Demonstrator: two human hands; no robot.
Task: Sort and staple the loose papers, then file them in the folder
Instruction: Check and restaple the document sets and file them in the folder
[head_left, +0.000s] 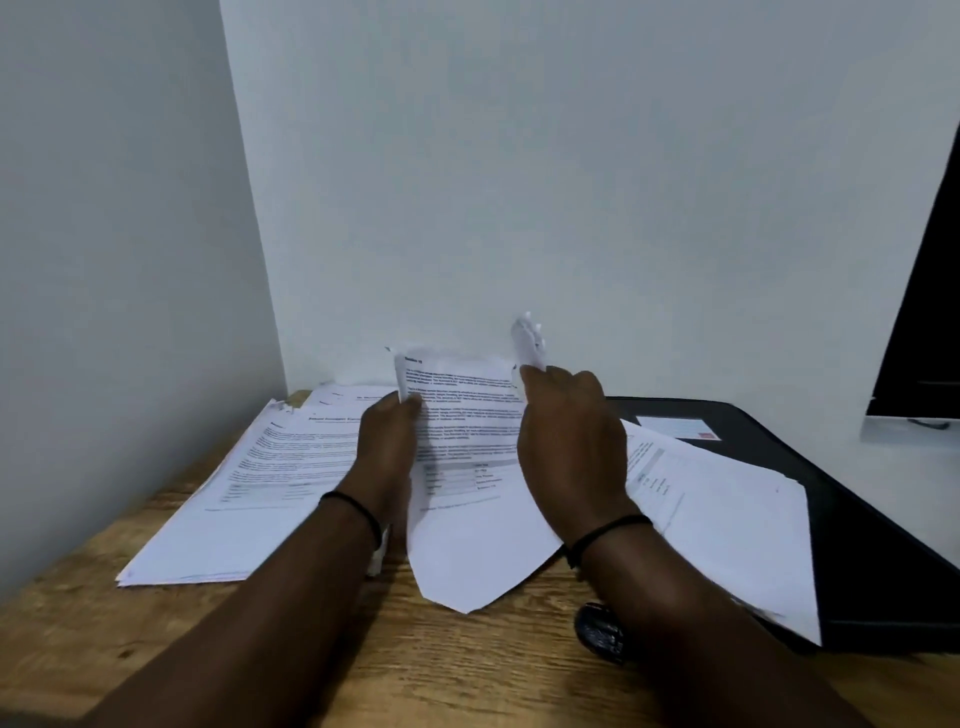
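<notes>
White sheets (467, 467) are held up over the middle of the table (467, 670), pinched at the far corners by the left hand (387, 441) and right hand (569, 441). Thin and floppy, they are best gripped near the edges. More papers (249, 493) lie left; the folder (857, 519) lies right.

Dim, soft light; motion blur, edges bowed.

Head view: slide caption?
Both hands, left and right, hold a printed sheet over the desk, paper stacks alongside.
</notes>
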